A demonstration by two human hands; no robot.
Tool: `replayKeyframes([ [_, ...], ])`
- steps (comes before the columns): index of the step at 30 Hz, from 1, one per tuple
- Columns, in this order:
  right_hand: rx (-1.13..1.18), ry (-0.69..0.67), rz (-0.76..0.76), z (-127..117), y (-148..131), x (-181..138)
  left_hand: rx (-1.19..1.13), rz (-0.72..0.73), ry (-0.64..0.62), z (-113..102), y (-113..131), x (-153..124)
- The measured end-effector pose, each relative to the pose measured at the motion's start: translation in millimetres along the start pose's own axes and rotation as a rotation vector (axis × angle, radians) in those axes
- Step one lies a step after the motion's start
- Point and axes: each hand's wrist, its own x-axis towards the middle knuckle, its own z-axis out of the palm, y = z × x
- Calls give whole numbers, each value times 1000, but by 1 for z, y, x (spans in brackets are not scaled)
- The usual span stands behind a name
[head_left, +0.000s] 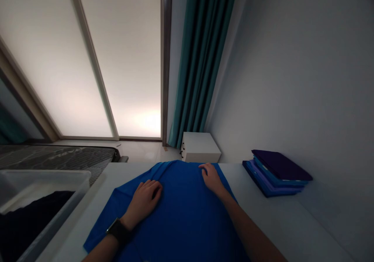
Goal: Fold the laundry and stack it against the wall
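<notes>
A blue shirt point(184, 211) lies spread over the white table, with gathered creases near its far left edge. My left hand point(144, 199) rests palm down on its left part, fingers lightly bent and the thumb apart from them. A dark watch is on that wrist. Over at the far right edge of the cloth, my right hand point(210, 178) touches the fabric, its fingers loosely curved and apart. No cloth is visibly gripped by either hand. The near end of the shirt runs out of view, and my forearms cover parts of it.
Folded clothes point(277, 172) in purple and blue are stacked on the table's point(257, 215) right side by the wall. At left stands a translucent bin point(84, 182) with dark cloth inside. Beyond are a mattress point(99, 156), a white cabinet point(201, 143) and a teal curtain point(201, 59).
</notes>
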Motion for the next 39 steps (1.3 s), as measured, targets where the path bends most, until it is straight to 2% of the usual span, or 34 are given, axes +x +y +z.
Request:
replayKeyframes([
  [4, -121, 82, 113, -21, 51, 9, 2, 13, -2, 5, -6, 1],
  [8, -185, 71, 178, -30, 87, 17, 3, 27, -11, 8, -11, 1],
  [12, -201, 3, 168, -26, 106, 24, 6, 26, -17, 8, -12, 2],
  [16, -207, -48, 164, -24, 112, 30, 10, 24, -18, 5, -8, 2],
  [21, -203, -47, 207, -21, 115, 37, 18, 13, -35, 4, -5, 3],
  [27, -178, 26, 192, -16, 108, 40, 22, 7, -57, 3, -4, 3],
  [34, -104, 151, 17, -27, 78, 25, 36, 7, -47, 3, -3, 2],
  [37, -64, 161, -73, -34, 52, 1, 34, 8, -39, 3, -3, 2],
  [39, -21, 147, -193, -38, 31, -23, 34, 10, -26, 3, -3, 2],
])
